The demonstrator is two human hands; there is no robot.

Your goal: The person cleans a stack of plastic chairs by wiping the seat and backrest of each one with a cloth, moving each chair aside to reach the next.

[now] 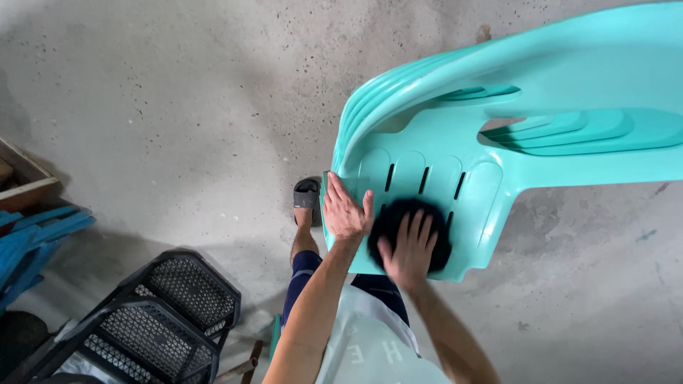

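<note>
On the turquoise chair seat (427,185), right hand (410,249) flat on black cloth (398,217), left hand (345,212) spread.

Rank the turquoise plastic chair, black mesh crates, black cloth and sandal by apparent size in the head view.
1. turquoise plastic chair
2. black mesh crates
3. black cloth, partly under the right hand
4. sandal, smallest, though farther from the camera
</note>
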